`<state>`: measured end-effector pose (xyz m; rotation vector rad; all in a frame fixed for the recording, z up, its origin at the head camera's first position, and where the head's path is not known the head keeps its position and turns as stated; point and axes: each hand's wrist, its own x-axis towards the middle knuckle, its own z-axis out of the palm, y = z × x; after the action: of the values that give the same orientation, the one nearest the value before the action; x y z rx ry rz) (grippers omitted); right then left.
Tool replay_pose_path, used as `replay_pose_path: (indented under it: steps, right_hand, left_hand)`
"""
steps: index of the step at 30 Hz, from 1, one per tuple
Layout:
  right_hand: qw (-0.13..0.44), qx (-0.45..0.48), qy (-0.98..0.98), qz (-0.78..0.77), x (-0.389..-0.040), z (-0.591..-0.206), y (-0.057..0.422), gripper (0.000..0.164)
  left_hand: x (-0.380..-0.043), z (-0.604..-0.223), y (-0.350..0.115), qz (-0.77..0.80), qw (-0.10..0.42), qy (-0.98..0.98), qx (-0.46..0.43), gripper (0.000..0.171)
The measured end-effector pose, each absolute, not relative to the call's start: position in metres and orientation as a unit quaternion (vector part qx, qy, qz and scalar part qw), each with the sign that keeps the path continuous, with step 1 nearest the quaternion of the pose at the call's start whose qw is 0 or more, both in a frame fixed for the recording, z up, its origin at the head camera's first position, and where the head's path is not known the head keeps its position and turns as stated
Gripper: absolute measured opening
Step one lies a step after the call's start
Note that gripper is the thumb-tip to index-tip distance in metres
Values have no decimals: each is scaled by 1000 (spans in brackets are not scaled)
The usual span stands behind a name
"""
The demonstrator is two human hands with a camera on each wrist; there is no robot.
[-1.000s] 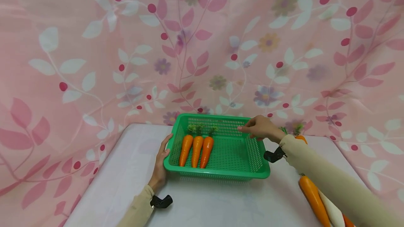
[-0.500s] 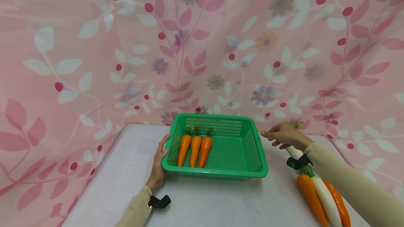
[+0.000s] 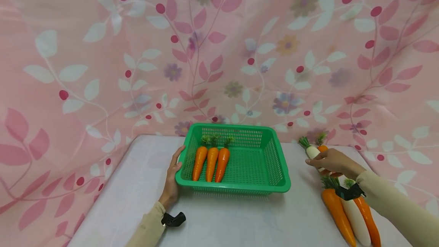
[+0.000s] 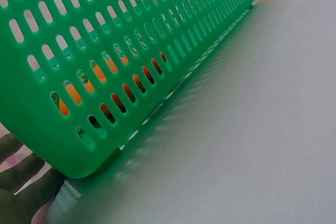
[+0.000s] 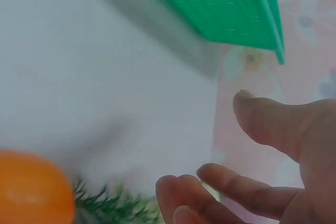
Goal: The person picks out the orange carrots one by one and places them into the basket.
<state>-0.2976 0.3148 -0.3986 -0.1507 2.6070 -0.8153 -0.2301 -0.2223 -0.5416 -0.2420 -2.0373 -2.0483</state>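
My left hand [image 3: 171, 182] rests against the left side of the green basket [image 3: 236, 188], its thumb at the rim; in the left wrist view its fingers [image 4: 26, 174] lie along the basket's end wall. Inside stand three orange carrots [image 3: 212, 165] side by side in the left half, leafy tops to the back. My right hand [image 3: 334, 163], holding nothing, hovers over the vegetables right of the basket, thumb and fingers apart in the right wrist view. Just beyond it lie a white radish [image 3: 312, 151] and a carrot [image 3: 322, 148], partly covered by the hand.
At the front right lie a carrot [image 3: 339, 216], a white radish [image 3: 356, 220] and another carrot [image 3: 369, 218], close together. They lie on a white-covered table [image 3: 240, 220]. A pink floral curtain [image 3: 219, 48] hangs behind the table's back edge.
My right hand has moved from above the basket's right end out to the right, over the vegetables. The left hand stays at the basket, and the three carrots inside have not moved.
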Motion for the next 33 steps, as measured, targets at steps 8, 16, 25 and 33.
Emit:
replay_pose_path:
  steps: [8, 16, 25, 33]
  right_hand:
    - [222, -38, 927, -298, -289, -408, 341, 63]
    - [203, -26, 937, -284, -279, -411, 351, 60]
    - [183, -39, 959, -212, -259, -427, 350, 42]
    - [192, -54, 966, -163, -252, -438, 346, 41]
  left_hand:
    - [-232, -543, -223, -704, 127, -693, -91, 58]
    - [-230, -542, -222, -703, 125, -695, -88, 58]
    - [-231, -543, -221, -700, 127, -697, -90, 58]
    - [-229, -542, -221, -701, 125, -697, -85, 58]
